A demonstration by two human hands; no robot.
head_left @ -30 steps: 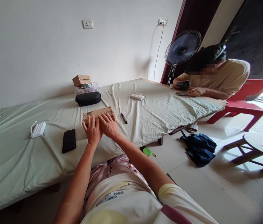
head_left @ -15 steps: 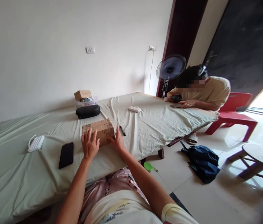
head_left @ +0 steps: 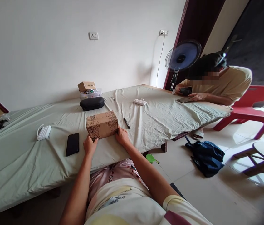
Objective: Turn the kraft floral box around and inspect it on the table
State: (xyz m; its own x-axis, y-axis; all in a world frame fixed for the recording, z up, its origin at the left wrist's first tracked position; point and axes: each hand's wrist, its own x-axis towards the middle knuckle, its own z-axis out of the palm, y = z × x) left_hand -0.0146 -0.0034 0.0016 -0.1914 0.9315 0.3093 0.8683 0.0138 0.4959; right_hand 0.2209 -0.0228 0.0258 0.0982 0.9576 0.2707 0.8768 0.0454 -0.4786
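Note:
A brown cardboard box (head_left: 102, 125) with black scribbled drawings at its corners is between my two hands, over the cloth-covered table (head_left: 52, 165). My left hand (head_left: 90, 145) is closed on its lower left corner, thumb on the near face. At the lower right corner my right hand (head_left: 122, 136) grips it too, its fingers partly hidden behind the box. A black pen (head_left: 126, 123) lies just right of the box. To the left rests a black phone (head_left: 72, 144).
A black zip case (head_left: 92, 103) and a small carton (head_left: 86, 86) on a plastic tub stand behind the box. White gadgets (head_left: 44, 132) lie on the cloth. At the far right a person (head_left: 227, 81) sits holding dark objects, near a fan (head_left: 182, 57). A blue bag (head_left: 205, 157) is on the floor.
My hands have gone from spread fingers over the box to gripping its lower corners. The box's drawn near face now shows more fully. The view has shifted slightly.

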